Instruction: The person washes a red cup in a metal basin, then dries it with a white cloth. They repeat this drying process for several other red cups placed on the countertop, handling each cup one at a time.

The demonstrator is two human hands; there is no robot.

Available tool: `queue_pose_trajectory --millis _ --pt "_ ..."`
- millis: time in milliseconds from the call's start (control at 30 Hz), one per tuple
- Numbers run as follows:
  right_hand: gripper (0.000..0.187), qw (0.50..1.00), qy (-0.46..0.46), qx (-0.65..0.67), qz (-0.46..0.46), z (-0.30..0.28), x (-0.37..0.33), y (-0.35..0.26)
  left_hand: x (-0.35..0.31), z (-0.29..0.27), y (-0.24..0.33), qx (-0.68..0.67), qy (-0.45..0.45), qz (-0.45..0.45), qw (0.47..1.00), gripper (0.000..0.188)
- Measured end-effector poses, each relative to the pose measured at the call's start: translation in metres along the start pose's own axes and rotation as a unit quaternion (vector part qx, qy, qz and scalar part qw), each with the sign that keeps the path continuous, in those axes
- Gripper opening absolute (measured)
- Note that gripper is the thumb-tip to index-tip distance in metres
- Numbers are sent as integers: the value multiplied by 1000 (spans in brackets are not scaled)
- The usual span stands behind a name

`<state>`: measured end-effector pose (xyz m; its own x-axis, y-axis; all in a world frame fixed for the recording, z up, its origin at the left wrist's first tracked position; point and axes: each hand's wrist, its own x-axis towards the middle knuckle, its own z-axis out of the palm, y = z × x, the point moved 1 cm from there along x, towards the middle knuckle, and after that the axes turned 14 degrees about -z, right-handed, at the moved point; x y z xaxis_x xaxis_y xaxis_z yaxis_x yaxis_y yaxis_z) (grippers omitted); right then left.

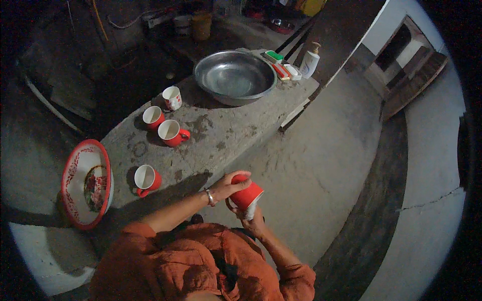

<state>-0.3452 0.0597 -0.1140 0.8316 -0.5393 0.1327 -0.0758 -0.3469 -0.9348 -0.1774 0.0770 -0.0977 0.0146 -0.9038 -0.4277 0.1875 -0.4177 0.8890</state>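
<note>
A red mug point(248, 194) is held tilted in front of my body, off the edge of the slab. My left hand point(228, 187), with a bracelet at its wrist, is closed round the mug's upper end. My right hand point(255, 221) is at the mug's lower end, its fingers closed on a bunched white cloth-like thing point(250, 210) pressed against the mug. Part of the right fingers is hidden behind the mug. On the slab to the left stand a red mug with a white inside point(146, 177), two more red mugs point(171, 131) point(153, 116) and a white patterned mug point(172, 98).
The mugs stand on a rough concrete slab point(226, 133). A large metal basin point(235, 75) sits at its far end, beside a green-topped item point(273, 56), red and white items point(286, 71) and a pump bottle point(310, 60). A red-rimmed enamel basin point(104, 200) tilts at the left.
</note>
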Motion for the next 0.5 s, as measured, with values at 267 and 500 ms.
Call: queue_pose_trajectory --millis 267,500 --pt "52 996 -58 25 -63 -16 8 -31 -19 -1 27 -194 -109 -29 974 46" --pt "58 883 -117 -388 -235 -15 15 -27 -21 -6 10 -258 -116 -164 945 39"
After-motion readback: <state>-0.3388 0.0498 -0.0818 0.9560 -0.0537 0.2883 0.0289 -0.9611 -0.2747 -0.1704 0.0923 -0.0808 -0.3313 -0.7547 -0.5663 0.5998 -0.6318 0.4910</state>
